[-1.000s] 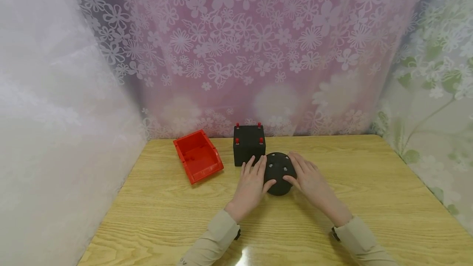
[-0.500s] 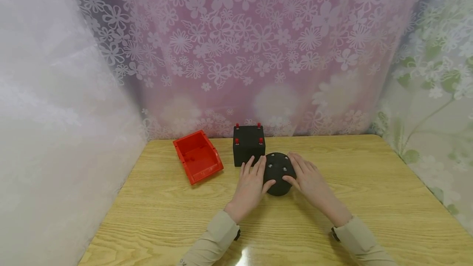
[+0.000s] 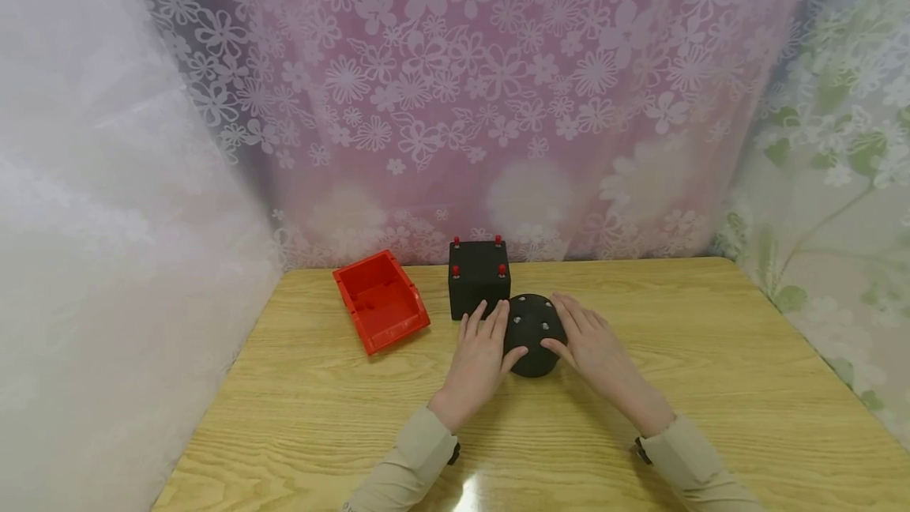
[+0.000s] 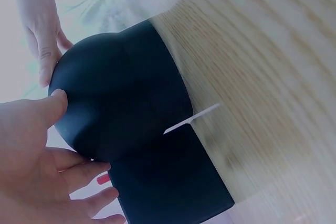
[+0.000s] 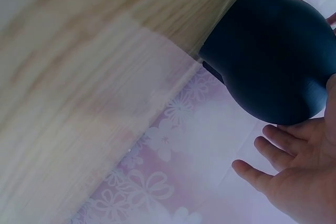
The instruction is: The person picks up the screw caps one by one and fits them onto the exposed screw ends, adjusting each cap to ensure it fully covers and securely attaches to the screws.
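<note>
A black, round-topped block (image 3: 533, 338) with several small silvery fittings on its top stands on the wooden table. My left hand (image 3: 475, 362) touches its left side, thumb toward the front and fingers extended. Against the right side lies my right hand (image 3: 600, 358), also with fingers nearly straight. In the left wrist view, the block's smooth body (image 4: 121, 87) bulges near the left thumb, and its other end meets the table. The right wrist view has the right hand (image 5: 299, 166) against the bulging part. Close behind and to the left sits a black box (image 3: 479, 283) with red-capped pegs.
A red open bin (image 3: 384, 303) lies at the back left of the wooden table (image 3: 320, 409). Behind the table hangs a pink flowered curtain (image 3: 441, 101). Pale sheets flank it on both sides.
The round-topped block and both hands have shifted very slightly to the left, nearer the black box. The box and the red bin have stayed in place.
</note>
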`<state>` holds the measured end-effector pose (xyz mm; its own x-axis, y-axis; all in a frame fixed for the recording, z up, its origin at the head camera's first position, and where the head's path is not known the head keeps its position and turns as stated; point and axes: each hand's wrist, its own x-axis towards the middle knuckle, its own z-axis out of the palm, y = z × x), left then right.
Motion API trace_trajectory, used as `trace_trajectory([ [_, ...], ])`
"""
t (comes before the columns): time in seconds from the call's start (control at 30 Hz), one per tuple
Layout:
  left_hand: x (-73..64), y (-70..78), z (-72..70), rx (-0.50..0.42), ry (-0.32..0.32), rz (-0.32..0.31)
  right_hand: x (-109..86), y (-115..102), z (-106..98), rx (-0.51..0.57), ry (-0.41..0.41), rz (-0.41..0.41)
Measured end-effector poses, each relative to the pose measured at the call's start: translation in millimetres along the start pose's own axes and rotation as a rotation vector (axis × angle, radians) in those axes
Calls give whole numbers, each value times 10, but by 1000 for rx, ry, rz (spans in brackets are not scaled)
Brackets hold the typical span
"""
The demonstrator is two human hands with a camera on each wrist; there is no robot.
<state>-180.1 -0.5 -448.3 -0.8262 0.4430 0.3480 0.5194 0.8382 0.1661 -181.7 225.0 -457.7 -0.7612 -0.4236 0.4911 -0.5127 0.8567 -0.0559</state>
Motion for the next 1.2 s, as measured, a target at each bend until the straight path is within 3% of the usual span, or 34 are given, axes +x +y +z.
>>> trace_trajectory([
  [1.2, -122, -157, -74, -54, 6, -18, 82, -188, 31, 13, -7, -17],
])
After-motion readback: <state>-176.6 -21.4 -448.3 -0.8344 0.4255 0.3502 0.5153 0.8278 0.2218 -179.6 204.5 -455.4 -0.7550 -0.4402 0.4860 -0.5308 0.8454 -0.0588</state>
